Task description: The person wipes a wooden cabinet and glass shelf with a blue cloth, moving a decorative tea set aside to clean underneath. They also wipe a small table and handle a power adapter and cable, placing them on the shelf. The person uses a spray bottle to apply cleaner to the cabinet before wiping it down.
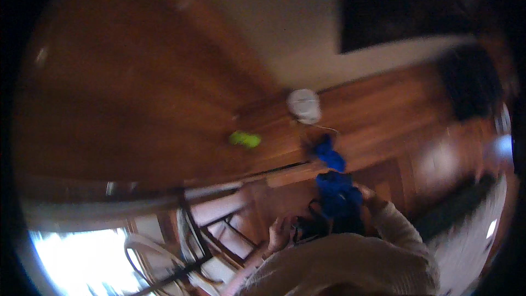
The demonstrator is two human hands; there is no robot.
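Observation:
Motion blur softens the whole head view. My right hand (366, 194) is against the right edge of a bright blue fabric bundle (337, 193), in front of my body; its fingertips are hidden, so its grip is unclear. Beyond the bundle, lower down, is a second blue shape (330, 158), too blurred to name. My left hand (280, 232) is raised to the left of the bundle, close to a black strap-like thing (310, 226). I cannot tell whether that hand touches it.
A white rounded object (304, 106) with a thin cord is near the wall (296, 57). Left of it is a yellow-green object (245, 139). Chairs with pale cushions (226, 209) stand left by a bright window (82, 261). A large dark panel (402, 4) is upper right.

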